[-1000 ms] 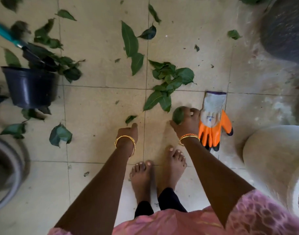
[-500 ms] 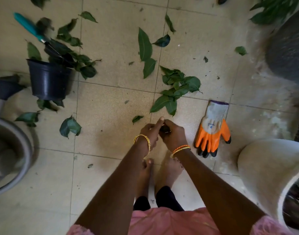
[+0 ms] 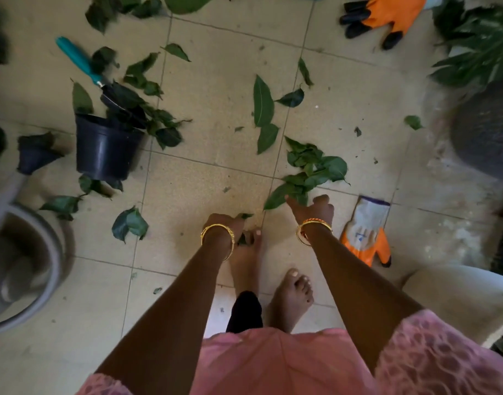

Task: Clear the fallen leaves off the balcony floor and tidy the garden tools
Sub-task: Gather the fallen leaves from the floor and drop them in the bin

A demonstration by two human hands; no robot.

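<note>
R hand is at the near edge of the leaf pile, thumb and forefinger reaching out toward the nearest long leaf; fingers partly curled, nothing plainly gripped. Whether the fingertips touch the leaf cannot be told.

L hand is closed round a few leaves, green showing past the knuckles on the far side and below the wrist on the near side. Amount held: not readable.

Key relation: pile lies just far of R hand and slightly left of it, straddling a tile joint. Its nearest leaf runs long axis near-left to far-right, tip pointing back toward the gap between the hands. R hand is clearly the nearer one; L hand sits further left, over the person's own foot. Judgement: next grab falls to R hand, a short reach far, w/ L hand acting as holder.

Other task items: trowel, teal handle, far left, blade buried in leaves at the rim of the tipped pot. Glove on floor just right of R hand; 2nd glove far right, cut off by top edge. Loose leaves scattered over floor.

Hidden/unclear: trowel blade; bucket at left cut by frame; left side blurred.
</note>
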